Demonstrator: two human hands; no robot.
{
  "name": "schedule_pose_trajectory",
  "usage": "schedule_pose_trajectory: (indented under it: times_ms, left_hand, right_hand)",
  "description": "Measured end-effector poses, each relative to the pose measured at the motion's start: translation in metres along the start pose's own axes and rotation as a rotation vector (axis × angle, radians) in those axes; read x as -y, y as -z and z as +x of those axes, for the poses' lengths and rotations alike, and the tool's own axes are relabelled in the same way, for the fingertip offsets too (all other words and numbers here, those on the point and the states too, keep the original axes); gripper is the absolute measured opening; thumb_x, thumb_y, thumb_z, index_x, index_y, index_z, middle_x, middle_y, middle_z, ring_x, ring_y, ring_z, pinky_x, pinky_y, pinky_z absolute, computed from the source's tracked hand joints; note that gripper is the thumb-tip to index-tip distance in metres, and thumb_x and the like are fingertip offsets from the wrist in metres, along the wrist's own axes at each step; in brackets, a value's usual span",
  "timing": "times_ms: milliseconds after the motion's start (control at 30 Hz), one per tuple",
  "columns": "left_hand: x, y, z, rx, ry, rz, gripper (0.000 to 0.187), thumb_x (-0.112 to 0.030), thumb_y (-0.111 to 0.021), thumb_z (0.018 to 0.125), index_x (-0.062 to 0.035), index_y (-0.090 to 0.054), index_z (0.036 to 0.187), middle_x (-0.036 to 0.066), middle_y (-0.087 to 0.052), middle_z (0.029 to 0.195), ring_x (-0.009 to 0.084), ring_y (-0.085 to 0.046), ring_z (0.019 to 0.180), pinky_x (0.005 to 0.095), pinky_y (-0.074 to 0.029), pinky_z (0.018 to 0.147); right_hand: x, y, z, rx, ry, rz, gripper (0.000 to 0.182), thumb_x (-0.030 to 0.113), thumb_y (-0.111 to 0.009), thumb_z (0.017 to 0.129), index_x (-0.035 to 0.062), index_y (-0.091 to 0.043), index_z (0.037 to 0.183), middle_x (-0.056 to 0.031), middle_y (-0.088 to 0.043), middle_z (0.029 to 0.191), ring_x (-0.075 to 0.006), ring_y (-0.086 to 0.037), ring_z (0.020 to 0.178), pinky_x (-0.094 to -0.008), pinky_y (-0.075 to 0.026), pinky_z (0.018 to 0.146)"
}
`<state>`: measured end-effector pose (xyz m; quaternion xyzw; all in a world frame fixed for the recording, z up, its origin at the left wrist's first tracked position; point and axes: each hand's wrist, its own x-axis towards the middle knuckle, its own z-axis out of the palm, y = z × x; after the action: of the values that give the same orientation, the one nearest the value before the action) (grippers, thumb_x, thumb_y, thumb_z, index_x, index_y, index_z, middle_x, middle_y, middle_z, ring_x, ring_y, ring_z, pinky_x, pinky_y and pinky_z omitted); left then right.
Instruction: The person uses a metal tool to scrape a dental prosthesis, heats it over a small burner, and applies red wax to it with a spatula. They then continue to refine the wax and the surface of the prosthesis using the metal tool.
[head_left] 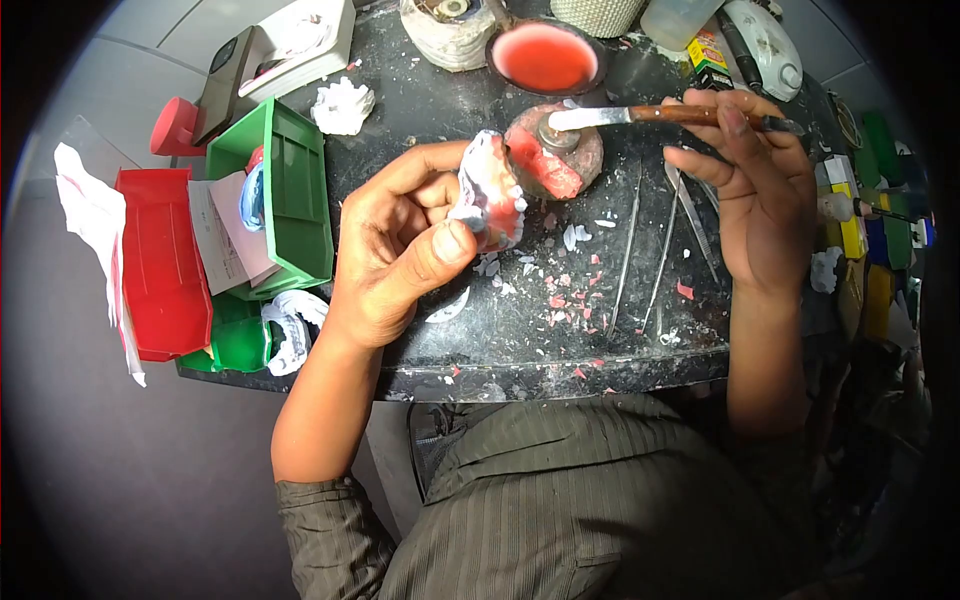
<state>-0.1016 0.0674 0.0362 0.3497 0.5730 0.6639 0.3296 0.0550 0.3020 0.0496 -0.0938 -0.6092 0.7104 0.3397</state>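
My left hand (405, 240) grips a white and pink dental cast (490, 190) between thumb and fingers, left of the burner. In my right hand (750, 170) is a wooden-handled knife (665, 115), held level. Its pale blade reaches left over the metal top of a small burner (558, 132); whether a flame burns there I cannot tell. A piece of pink wax (543, 166) lies on the burner's round base, close to the cast. Behind the burner, a ladle (545, 57) holds red material.
Thin metal tools (660, 255) and pink and white scraps (560, 295) lie on the dark table (480, 380). Green bins (300, 200) and a red bin (165, 265) stand at the left. Crumpled white paper (343, 106) is behind my left hand.
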Motion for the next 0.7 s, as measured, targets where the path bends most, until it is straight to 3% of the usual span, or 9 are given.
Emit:
schedule_pose_trajectory:
  times_ms: [167,300,367,700]
  left_hand:
    - [0.0,0.0,0.0,0.017,-0.007,0.006,0.097,-0.066,-0.068,0.077,0.0143,-0.049,0.128,0.014,-0.065,0.101,0.0107,-0.061,0.076,0.0205,-0.042,0.052]
    - [0.001,0.005,-0.001,0.047,0.008,0.034,0.097,-0.069,-0.065,0.079,0.0147,-0.05,0.126,0.013,-0.066,0.097,0.0107,-0.061,0.075,0.0203,-0.042,0.052]
    - [0.002,0.009,-0.001,0.164,-0.026,-0.203,0.064,-0.037,-0.068,0.089,0.0132,-0.053,0.125,0.014,-0.068,0.098,0.0154,-0.063,0.085,0.028,-0.05,0.078]
    - [0.006,0.009,-0.002,0.117,-0.034,-0.106,0.068,-0.048,-0.064,0.089,0.0114,-0.058,0.12,0.012,-0.068,0.094,0.0127,-0.063,0.08,0.0249,-0.05,0.072]
  right_hand:
    - [-0.005,-0.005,-0.005,0.208,-0.011,0.082,0.025,0.01,-0.051,0.1,-0.0059,-0.055,0.119,-0.0231,-0.063,0.116,-0.0359,-0.065,0.109,-0.0364,-0.064,0.078]
    - [-0.008,-0.011,-0.007,0.215,-0.032,0.069,0.024,0.009,-0.051,0.101,-0.0045,-0.054,0.119,-0.0231,-0.063,0.116,-0.0371,-0.064,0.11,-0.0365,-0.064,0.077]
    - [-0.009,-0.011,-0.006,0.186,-0.044,0.069,0.023,0.009,-0.051,0.1,-0.0044,-0.054,0.119,-0.0232,-0.063,0.116,-0.0378,-0.064,0.111,-0.037,-0.064,0.079]
    - [-0.007,-0.011,-0.005,0.165,-0.01,0.056,0.024,0.009,-0.051,0.101,-0.0047,-0.054,0.119,-0.0239,-0.062,0.117,-0.0383,-0.063,0.112,-0.0367,-0.064,0.079]
